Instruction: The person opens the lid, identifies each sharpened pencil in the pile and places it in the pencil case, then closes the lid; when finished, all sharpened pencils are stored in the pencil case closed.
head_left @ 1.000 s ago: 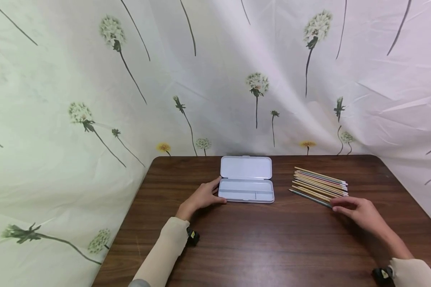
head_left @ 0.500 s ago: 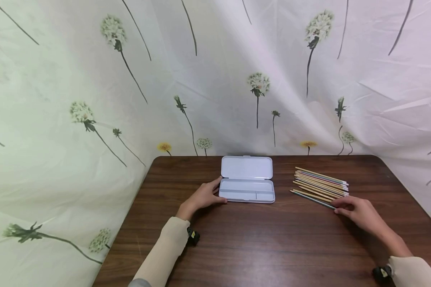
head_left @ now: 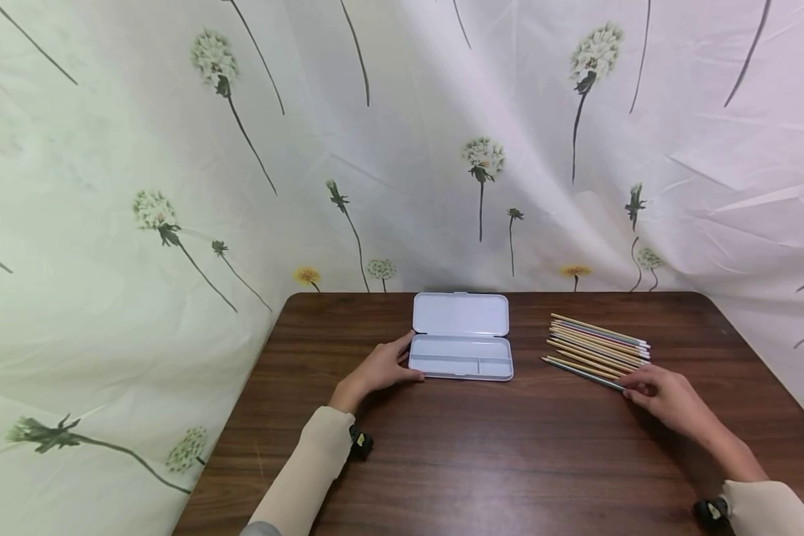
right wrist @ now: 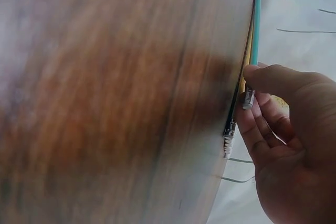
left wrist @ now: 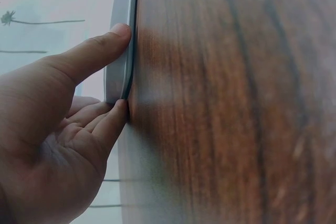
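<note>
A white pencil case [head_left: 461, 357] lies open on the table, its lid [head_left: 461, 313] laid back. My left hand [head_left: 378, 366] holds the case's left end, thumb at the front and fingers at the side; the left wrist view shows the thumb [left wrist: 100, 48] against its wall [left wrist: 119, 64]. To the right, my right hand [head_left: 666, 394] pinches a teal pencil [right wrist: 255, 30] near its eraser end. A yellow pencil [right wrist: 248, 51] runs close along it; whether it is pinched too, I cannot tell. Several other pencils [head_left: 596, 342] lie side by side beyond that hand.
The brown wooden table [head_left: 482, 461] meets a pale curtain [head_left: 402, 149] printed with dandelions at its back edge. A divider strip [head_left: 442, 357] and a small cross wall split the case's tray into compartments. Dark cameras [head_left: 360, 442] sit on both wrists.
A yellow pencil now lies close against the teal one, apart from the row. The right fingers have shifted slightly. My left hand and the case have stayed in place.
</note>
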Tool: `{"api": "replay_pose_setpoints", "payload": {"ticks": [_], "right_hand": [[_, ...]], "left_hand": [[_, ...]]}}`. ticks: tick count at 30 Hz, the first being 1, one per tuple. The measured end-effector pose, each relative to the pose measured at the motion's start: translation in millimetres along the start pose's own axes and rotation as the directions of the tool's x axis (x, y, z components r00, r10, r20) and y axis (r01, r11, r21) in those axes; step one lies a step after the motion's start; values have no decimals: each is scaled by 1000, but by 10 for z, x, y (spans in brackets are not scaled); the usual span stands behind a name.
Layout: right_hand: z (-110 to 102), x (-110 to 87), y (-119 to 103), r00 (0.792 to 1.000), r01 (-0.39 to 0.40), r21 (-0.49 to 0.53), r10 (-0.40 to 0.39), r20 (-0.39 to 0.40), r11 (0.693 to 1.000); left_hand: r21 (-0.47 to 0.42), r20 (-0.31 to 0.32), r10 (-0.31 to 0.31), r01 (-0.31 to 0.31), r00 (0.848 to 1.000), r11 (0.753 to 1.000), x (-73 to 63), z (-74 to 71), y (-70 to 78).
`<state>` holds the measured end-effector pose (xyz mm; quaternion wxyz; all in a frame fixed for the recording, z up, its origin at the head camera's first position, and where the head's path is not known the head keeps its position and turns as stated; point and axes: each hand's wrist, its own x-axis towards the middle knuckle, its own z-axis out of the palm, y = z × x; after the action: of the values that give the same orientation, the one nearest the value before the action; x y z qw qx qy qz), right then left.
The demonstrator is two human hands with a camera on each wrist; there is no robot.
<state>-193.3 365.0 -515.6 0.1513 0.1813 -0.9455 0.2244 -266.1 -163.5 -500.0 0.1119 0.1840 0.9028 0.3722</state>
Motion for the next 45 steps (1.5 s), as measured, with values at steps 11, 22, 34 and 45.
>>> {"api": "replay_pose_setpoints", "payload": {"ticks": [11,22,34,45], "right_hand": [[-39,52,-77,994,51,31,-48,-94,998],[-19,434,-369,984,124,136,-104,-142,983],[168,856,-688,985,167,251,-151,-82,954],[275,1199,-898,984,164,304,-177,14,939]], "left_hand": [[-10,0,5,-5,1000,1000,-1,-7,-2],[-6,-15,16,-17,1000,1000,1,6,-15],[-29,-12,0,-1,1000,1000,-1,29,-12],[-8,-19,14,-14,1000,1000,6,30,-28]]}}
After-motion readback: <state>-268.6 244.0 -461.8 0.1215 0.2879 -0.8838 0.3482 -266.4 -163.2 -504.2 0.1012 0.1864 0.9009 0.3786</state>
